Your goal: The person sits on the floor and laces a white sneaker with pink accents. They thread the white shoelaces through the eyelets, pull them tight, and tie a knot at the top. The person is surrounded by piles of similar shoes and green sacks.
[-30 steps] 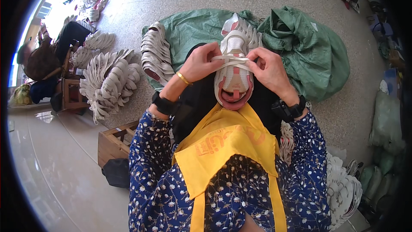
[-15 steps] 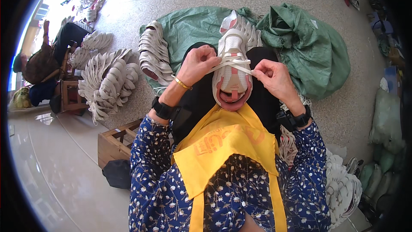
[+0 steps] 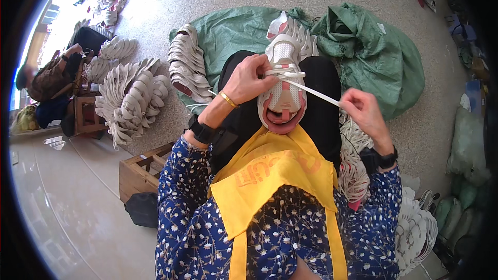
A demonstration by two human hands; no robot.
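Observation:
A white and pink shoe upper [image 3: 285, 105] lies between my black-trousered knees, its pink-rimmed collar toward me. White shoelace [image 3: 321, 96] crosses its front part in a few rows. My left hand [image 3: 250, 78] is closed in a pinch on the lace at the upper's left side. Out to the right, my right hand [image 3: 364, 112] pinches the other stretch of lace, which runs taut and straight from the upper to my fingers. Under the upper's near end lies my yellow apron [image 3: 275, 161].
Stacked uppers [image 3: 188, 65] and a green sack [image 3: 231, 28] lie ahead; a bulky green sack [image 3: 384, 62] sits to the right. White laces and uppers [image 3: 355, 176] are by my right thigh. A wooden stool [image 3: 140, 173] stands left. Further left, another person [image 3: 52, 75] sits beside piled uppers [image 3: 129, 96].
My right hand has moved right and toward me, drawing the lace out long and taut. My left hand has shifted slightly right, over the upper's edge.

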